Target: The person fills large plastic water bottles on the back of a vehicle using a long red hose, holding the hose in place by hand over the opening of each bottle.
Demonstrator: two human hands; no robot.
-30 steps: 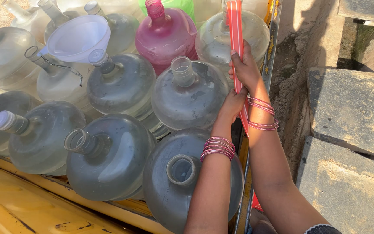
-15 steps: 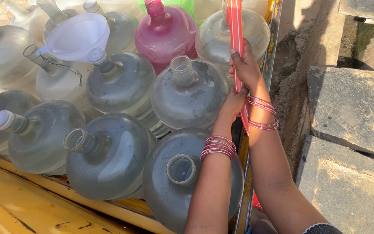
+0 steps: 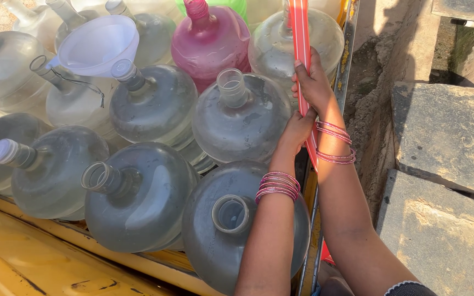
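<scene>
A long red strip with pale stripes point(image 3: 302, 49) stands nearly upright along the right-hand side of a load of water jugs, running from the top edge of the view down past both wrists. The right hand point(image 3: 315, 85) grips it, fingers point(image 3: 301, 74) curled around its left edge and pressed together, thumb hidden behind. The left hand point(image 3: 297, 129) sits just below, touching the strip's lower stretch; its fingers are turned away from the camera, so whether they pinch or only press cannot be told. Pink bangles point(image 3: 278, 185) ring the left wrist, and more ring the right. Just left of the fingers lies a clear grey jug point(image 3: 242, 118) with an open neck; above them is another clear jug point(image 3: 325, 38), and a pink jug point(image 3: 210, 41) lies further left. A white funnel point(image 3: 97, 44) rests among the jugs well apart to the left. Right of the fingers lie grey stone slabs point(image 3: 448, 131) and bare soil.
</scene>
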